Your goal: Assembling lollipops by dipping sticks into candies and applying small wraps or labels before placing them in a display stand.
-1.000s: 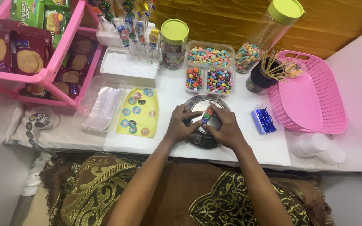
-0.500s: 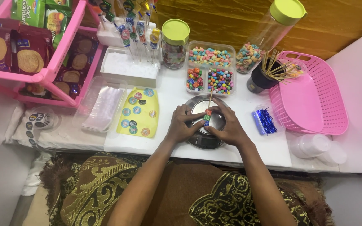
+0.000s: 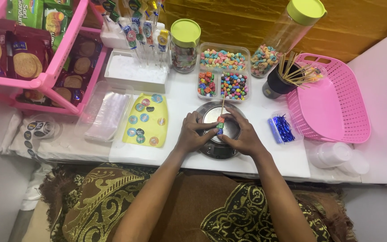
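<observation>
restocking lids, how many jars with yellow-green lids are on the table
2. One short jar stands upright left of the clear candy tray; one tall jar leans tilted at the tray's right, above the dark cup of sticks. Others may be hidden outside the view.

Head camera looks steeply down, close above table (image 3: 180,96).

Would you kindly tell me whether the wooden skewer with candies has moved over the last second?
No. The skewer is held by both hands above the round scale, its tip pointing toward the candy tray, as before.
</observation>
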